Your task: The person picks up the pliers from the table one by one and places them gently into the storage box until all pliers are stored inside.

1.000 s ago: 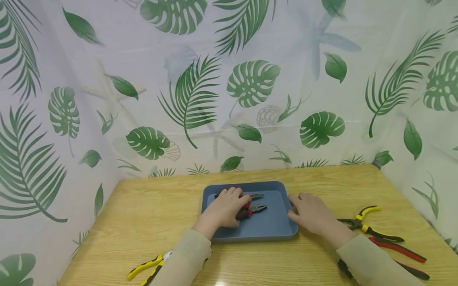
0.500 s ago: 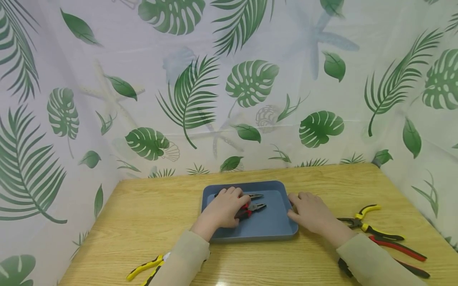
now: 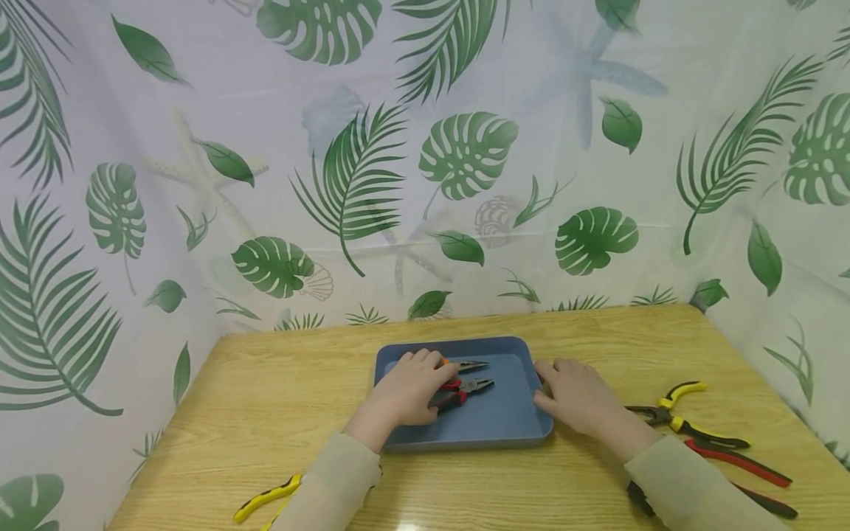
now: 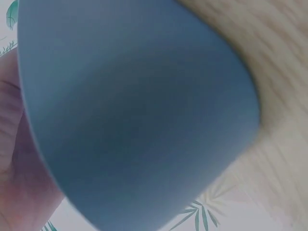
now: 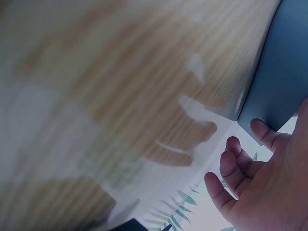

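Note:
In the head view, my left hand (image 3: 408, 387) lies over the left half of a blue tray (image 3: 505, 420), covering part of the handles of two tools. Combination pliers (image 3: 477, 385) with red and black handles lie there, jaws pointing right. Behind them are long-nose pliers (image 3: 473, 365) with a bit of orange handle showing. The left fingertips are hidden; the left wrist view shows mostly tray wall (image 4: 144, 120). My right hand (image 3: 578, 394) rests beside the tray's right edge. In the right wrist view its fingers are loosely bent, one fingertip (image 5: 262, 127) against the tray's outer wall.
Yellow and black pliers (image 3: 664, 414) and a tool with red and black handles (image 3: 744, 462) lie to the right on the wooden table (image 3: 279, 398), partly behind the right forearm. More yellow-handled pliers (image 3: 268, 498) lie front left. A leaf-print curtain (image 3: 425, 184) surrounds the table.
My left hand has slid slightly left and toward me, uncovering more of the pliers' handles. The pliers, the tray and my right hand have stayed in place.

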Demonstrator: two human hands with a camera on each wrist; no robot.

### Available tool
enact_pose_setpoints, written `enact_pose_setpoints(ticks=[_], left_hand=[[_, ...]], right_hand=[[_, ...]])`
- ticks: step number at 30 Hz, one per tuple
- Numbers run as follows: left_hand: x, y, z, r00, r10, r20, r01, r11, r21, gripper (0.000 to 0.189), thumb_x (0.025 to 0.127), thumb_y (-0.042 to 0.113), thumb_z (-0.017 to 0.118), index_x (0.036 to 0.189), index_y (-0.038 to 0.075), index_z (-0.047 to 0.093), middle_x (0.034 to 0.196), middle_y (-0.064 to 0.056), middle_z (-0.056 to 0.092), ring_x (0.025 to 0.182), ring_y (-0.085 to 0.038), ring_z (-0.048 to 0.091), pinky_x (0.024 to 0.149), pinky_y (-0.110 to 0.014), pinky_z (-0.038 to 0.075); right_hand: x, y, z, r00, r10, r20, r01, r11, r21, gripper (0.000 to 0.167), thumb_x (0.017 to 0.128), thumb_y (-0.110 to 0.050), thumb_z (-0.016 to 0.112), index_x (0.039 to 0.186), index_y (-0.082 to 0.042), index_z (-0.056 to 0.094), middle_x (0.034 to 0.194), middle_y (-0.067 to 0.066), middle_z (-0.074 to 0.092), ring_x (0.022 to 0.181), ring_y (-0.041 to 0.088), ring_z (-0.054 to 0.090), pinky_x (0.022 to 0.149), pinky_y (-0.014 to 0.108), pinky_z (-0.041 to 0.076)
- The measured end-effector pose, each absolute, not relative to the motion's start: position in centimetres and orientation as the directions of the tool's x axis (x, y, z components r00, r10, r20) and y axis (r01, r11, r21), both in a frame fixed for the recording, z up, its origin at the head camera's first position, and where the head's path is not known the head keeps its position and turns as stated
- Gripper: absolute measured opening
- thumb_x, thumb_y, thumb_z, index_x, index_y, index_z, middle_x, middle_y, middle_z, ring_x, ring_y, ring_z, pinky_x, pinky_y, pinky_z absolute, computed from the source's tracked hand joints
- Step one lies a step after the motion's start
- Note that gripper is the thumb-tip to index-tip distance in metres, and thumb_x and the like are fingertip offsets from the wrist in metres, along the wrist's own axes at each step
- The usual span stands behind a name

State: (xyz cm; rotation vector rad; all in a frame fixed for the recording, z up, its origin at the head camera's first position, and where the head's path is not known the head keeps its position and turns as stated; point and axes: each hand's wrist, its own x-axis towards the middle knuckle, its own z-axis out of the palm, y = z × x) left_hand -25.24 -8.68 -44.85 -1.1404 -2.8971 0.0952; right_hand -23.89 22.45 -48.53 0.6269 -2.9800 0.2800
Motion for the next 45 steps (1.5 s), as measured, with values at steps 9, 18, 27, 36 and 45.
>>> enact_pose_setpoints(ticks=[9, 18, 27, 36, 45], left_hand=[[-25.1, -9.5, -44.3, -0.733, 0.680, 0.015, 0.677, 0.732, -0.077, 0.058, 0.090, 0.030, 0.084, 0.144, 0.023, 0.061, 0.131, -0.003, 0.063, 0.117, -0.022, 0.057, 0.107, -0.042, 0.049], [-24.7, -10.7, -44.3, -0.749, 0.663, 0.027, 0.660, 0.748, -0.073, 0.053, 0.088, 0.029, 0.086, 0.135, 0.023, 0.064, 0.128, -0.002, 0.063, 0.116, -0.023, 0.058, 0.104, -0.042, 0.050], [-24.5, -11.9, -44.1, -0.771, 0.637, -0.002, 0.637, 0.770, -0.042, 0.057, 0.087, 0.026, 0.086, 0.139, 0.024, 0.063, 0.120, -0.001, 0.062, 0.109, -0.022, 0.056, 0.093, -0.041, 0.049], [-24.0, -13.1, -43.9, -0.773, 0.634, 0.029, 0.634, 0.773, 0.008, 0.053, 0.085, 0.018, 0.086, 0.134, 0.019, 0.066, 0.109, 0.000, 0.059, 0.101, -0.020, 0.051, 0.089, -0.040, 0.047], [-23.5, -14.4, -43.4, -0.785, 0.618, 0.043, 0.620, 0.784, 0.040, 0.046, 0.085, 0.018, 0.086, 0.127, 0.017, 0.066, 0.110, -0.001, 0.058, 0.101, -0.021, 0.051, 0.103, -0.047, 0.048]], right_hand=[[-24.0, 22.5, -48.3, -0.905, -0.403, 0.135, -0.422, 0.893, -0.160, 0.029, 0.100, -0.029, 0.064, 0.119, -0.009, 0.065, 0.085, 0.002, 0.056, 0.076, 0.019, 0.048, 0.066, 0.037, 0.038], [-23.9, 22.5, -48.4, -0.910, -0.403, 0.098, -0.414, 0.895, -0.168, 0.026, 0.101, -0.031, 0.062, 0.117, -0.011, 0.064, 0.085, 0.002, 0.054, 0.075, 0.018, 0.045, 0.065, 0.036, 0.035], [-23.8, 22.5, -48.4, -0.913, -0.397, 0.095, -0.408, 0.897, -0.172, 0.025, 0.101, -0.031, 0.062, 0.116, -0.011, 0.064, 0.086, 0.001, 0.055, 0.077, 0.019, 0.047, 0.067, 0.038, 0.036], [-23.6, 22.5, -48.3, -0.912, -0.395, 0.114, -0.410, 0.894, -0.181, 0.013, 0.100, -0.028, 0.062, 0.103, -0.016, 0.060, 0.082, 0.000, 0.051, 0.074, 0.018, 0.043, 0.064, 0.035, 0.033], [-23.7, 22.5, -48.3, -0.914, -0.391, 0.107, -0.404, 0.899, -0.168, 0.030, 0.100, -0.030, 0.061, 0.122, -0.009, 0.065, 0.091, 0.004, 0.060, 0.080, 0.021, 0.052, 0.067, 0.040, 0.040]])
